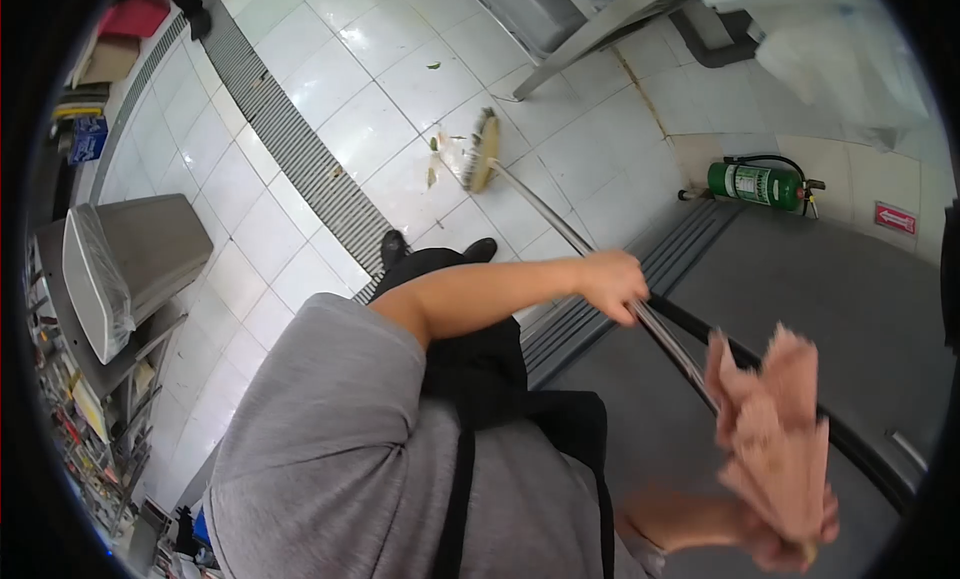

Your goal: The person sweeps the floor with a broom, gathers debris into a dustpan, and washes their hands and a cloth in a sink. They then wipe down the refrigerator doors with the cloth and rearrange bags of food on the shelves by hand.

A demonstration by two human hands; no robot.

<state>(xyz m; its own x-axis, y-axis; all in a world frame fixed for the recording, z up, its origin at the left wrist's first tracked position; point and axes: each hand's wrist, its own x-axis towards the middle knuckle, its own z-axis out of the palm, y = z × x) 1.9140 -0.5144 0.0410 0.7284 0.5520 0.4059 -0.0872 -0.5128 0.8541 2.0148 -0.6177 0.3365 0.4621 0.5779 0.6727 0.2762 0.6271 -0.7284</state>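
Note:
My left hand (pixel 612 284) is closed around the metal pole (pixel 545 211) of a broom, partway along it. At the pole's far end the broom head (pixel 484 151) rests on the white tiled floor, with small leaf-like scraps (pixel 432 175) beside it. Lower right, my right hand (pixel 785 534) is blurred and closed on a ragged pink cloth (pixel 775 429). That cloth hides the near part of the pole, so whether this hand also grips the pole is unclear.
A grooved drain strip (pixel 290 129) crosses the floor. At right are a dark grey surface (pixel 800 269) and a green cylinder (pixel 755 184). A grey bin (pixel 155 249) stands left. A metal frame (pixel 600 24) is above. Another person's dark shoe (pixel 200 23) shows top left.

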